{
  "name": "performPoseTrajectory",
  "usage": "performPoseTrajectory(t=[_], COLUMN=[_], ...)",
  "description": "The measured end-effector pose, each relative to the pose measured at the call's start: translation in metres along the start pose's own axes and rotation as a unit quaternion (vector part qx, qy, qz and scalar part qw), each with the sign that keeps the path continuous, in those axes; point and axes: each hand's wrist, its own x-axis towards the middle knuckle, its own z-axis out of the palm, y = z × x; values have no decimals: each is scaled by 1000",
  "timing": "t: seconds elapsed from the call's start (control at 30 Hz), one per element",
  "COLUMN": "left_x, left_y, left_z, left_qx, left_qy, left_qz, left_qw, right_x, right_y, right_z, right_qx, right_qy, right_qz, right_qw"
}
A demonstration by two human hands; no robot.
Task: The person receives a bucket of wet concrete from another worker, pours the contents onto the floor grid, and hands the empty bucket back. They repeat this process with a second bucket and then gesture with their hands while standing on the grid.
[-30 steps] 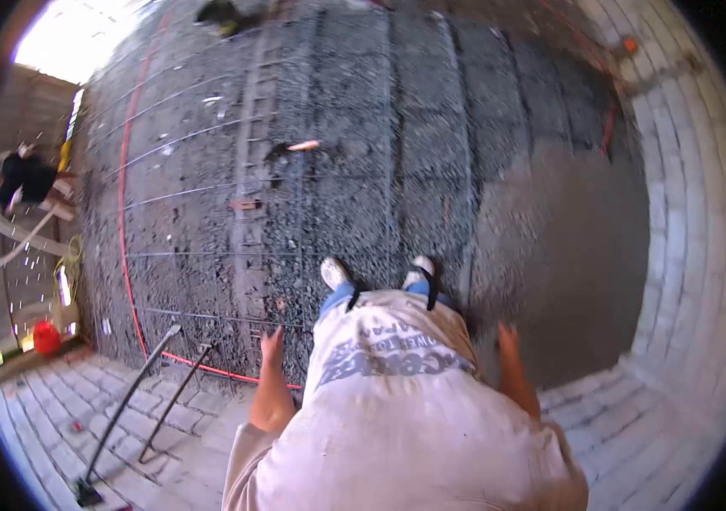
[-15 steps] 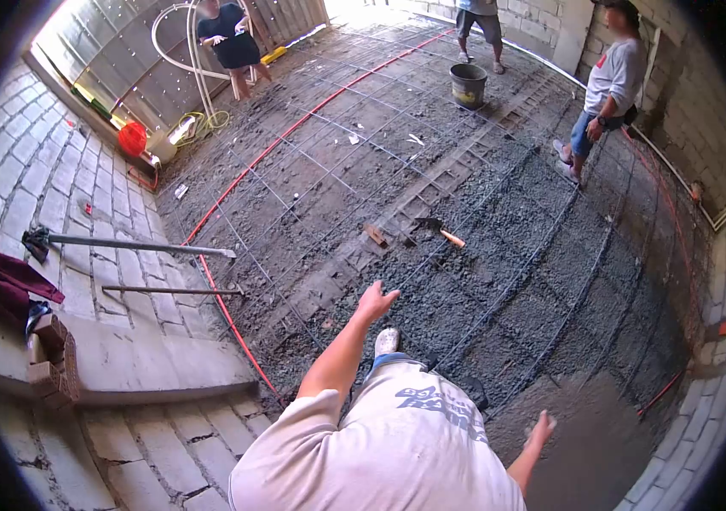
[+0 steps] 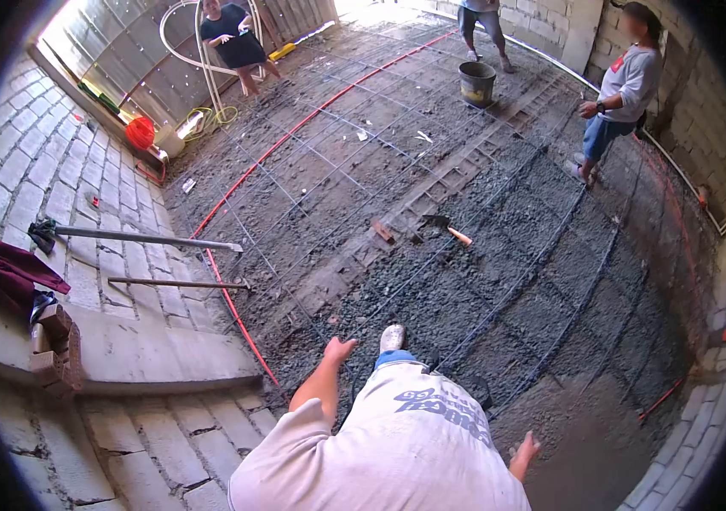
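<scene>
Gravel (image 3: 499, 268), dark and coarse, covers the middle of the floor ahead of us, with rebar (image 3: 550, 247) laid across it in a grid. At its near right edge, it meets a smooth patch of grey concrete (image 3: 589, 451).

We have both hands out at our sides, 1 on each side of our pale shirt (image 3: 397, 434). Our left hand (image 3: 340, 349) is empty and loosely open, nearest the left edge of the gravel. Our right hand (image 3: 527, 450) is empty too, its fingers apart, beside the concrete. We see 1 of our shoes (image 3: 393, 338), on the gravel.

Just past the gravel's left part lies a tool (image 3: 459, 235) with a dark head and an orange handle, and near it a reddish block (image 3: 382, 231). A ladder-like strip (image 3: 444, 187) of bars runs diagonally past both. Farther left, a red line (image 3: 320, 109) curves over the dirt (image 3: 329, 153).

To our left, 2 poles (image 3: 150, 238) (image 3: 180, 282) lean over the block wall (image 3: 65, 187), near a dark red cloth (image 3: 9, 268).

Beyond, we face 3 people: 1 at the right wall (image 3: 627, 85), 1 behind a bucket (image 3: 477, 85), and 1 at the far left (image 3: 235, 38).
</scene>
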Motion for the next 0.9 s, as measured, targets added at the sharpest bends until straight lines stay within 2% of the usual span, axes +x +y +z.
performPoseTrajectory(t=[0.07, 0.13, 0.2, 0.23, 0.27, 0.3, 0.33, 0.37, 0.4, 0.43, 0.47, 0.53, 0.6, 0.63, 0.7, 0.73, 0.8, 0.87, 0.9], left_x=[0, 0, 9, 4, -7, -20, -36, -35, -54, -65, -110, -181, -246, -252, -258, -258, -249, -234, -229], left_y=[-12, -4, 10, 35, 65, 98, 134, 161, 197, 231, 275, 333, 370, 379, 391, 388, 372, 353, 344], left_z=[3, -1, 0, -9, -16, -21, -28, -26, -29, -30, -51, -73, -100, -103, -105, -106, -104, -101, -100], left_qx=[-30, -15, -3, -9, 1, 11, 33, -14, -9, -24, -9, -47, -12, -11, 42, 37, 18, 21, 24], left_qy=[1, -4, 17, -29, 3, 35, 33, 8, 37, 20, -22, -11, 73, 74, 100, 105, 66, 77, 57], left_qz=[-21, -24, 25, 44, 98, 153, 166, 234, 304, 407, 441, 603, 720, 720, 730, 732, 708, 701, 677], left_qw=[999, 1000, 1000, 999, 995, 987, 985, 972, 952, 913, 897, 797, 690, 690, 675, 672, 703, 709, 734], right_x=[-6, 0, 8, 8, -1, -7, -7, 36, -21, -65, -81, -212, -294, -312, -333, -335, -330, -310, -303], right_y=[20, 32, 36, 30, 14, -11, -30, -27, -85, -137, -175, -266, -314, -328, -344, -344, -341, -331, -325], right_z=[-5, -10, -10, -7, -2, 7, 12, 25, 43, 57, 70, 85, 89, 96, 104, 103, 102, 102, 101], right_qx=[-25, -38, -52, -19, 14, -25, -65, -50, -97, -98, -113, -87, -140, -139, -189, -188, -161, -160, -179], right_qy=[37, 26, 15, 20, 25, -4, -32, -56, -49, -89, -142, -151, -80, -80, -54, -50, -79, -87, -95], right_qz=[54, 63, 72, 46, 20, -15, -52, -173, -288, -374, -423, -603, -723, -722, -760, -765, -771, -771, -748], right_qw=[998, 997, 996, 999, 999, 1000, 996, 982, 951, 918, 888, 778, 672, 673, 619, 614, 611, 610, 632])
